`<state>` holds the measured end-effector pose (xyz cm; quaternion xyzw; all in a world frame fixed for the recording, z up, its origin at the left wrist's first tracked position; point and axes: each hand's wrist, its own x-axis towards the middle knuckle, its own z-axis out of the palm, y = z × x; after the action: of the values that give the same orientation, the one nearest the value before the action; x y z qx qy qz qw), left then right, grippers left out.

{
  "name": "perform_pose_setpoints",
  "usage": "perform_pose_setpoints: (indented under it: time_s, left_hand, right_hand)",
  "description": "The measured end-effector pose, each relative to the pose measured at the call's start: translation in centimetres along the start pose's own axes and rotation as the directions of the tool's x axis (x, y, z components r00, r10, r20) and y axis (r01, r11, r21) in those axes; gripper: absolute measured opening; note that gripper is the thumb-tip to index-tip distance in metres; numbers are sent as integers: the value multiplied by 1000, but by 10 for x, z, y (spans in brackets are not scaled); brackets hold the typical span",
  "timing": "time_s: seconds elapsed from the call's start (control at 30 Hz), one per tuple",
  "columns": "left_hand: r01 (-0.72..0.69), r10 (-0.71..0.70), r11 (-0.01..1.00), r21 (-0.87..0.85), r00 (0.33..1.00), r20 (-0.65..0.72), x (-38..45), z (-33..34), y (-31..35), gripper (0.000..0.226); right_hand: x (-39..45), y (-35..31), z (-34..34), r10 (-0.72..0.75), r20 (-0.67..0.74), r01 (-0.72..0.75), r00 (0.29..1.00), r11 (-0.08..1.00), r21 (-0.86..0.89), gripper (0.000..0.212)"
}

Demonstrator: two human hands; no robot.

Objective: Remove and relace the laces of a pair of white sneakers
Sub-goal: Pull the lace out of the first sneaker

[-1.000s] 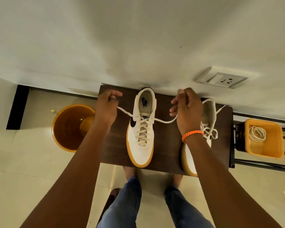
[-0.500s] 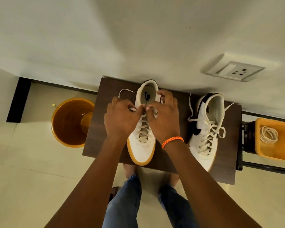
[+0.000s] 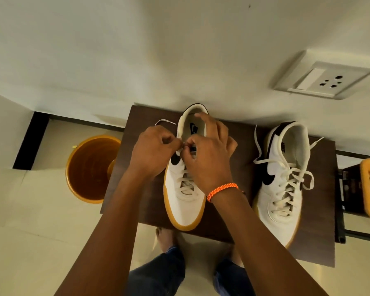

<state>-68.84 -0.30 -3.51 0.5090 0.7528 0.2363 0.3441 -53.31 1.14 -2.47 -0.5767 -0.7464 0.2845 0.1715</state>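
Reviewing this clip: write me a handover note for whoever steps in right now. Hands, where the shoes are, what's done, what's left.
Left hand and right hand both pinch the lace at the top eyelets of the left sneaker, mid-table.
Right sneaker stands beside it, untouched, laced, ends loose and untied.
Done: both shoes look laced up the front.
Left: tie or finish the left sneaker's lace, then probably the right's loose ends.

Both forearms are bare, with no sleeves showing. An orange braided wristband (image 3: 222, 191) circles the wrist just below the right hand (image 3: 209, 152). Blue jeans (image 3: 158, 274) cover both legs; the feet (image 3: 165, 239) are bare.
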Motion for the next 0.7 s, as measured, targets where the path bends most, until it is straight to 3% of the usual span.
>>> perform_pose_setpoints:
  time_s: [0.13, 0.3, 0.33, 0.43, 0.7]
  left_hand:
    - [-10, 10, 1000, 4, 1000, -4, 1, -2, -3, 26]
    - [12, -2, 988, -156, 998, 65, 3, -5, -7, 23]
    - [8, 6, 985, -175, 997, 79, 3, -6, -7, 23]
    - [-19, 37, 985, -173, 995, 96, 6, -6, -6, 24]
    - [-92, 125, 983, -158, 969, 213, 20, -9, -8, 27]
  right_hand:
    - [0, 11, -8, 5, -95, 0, 995, 999, 49, 15]
    - [-15, 27, -5, 55, -185, -16, 981, 979, 205, 7]
    - [-17, 27, -3, 34, -198, 6, 980, 980, 199, 4]
    - [-20, 25, 4, -67, -178, 88, 982, 989, 114, 23]
    - [-8, 25, 19, -161, -151, 163, 975, 987, 1, 2]
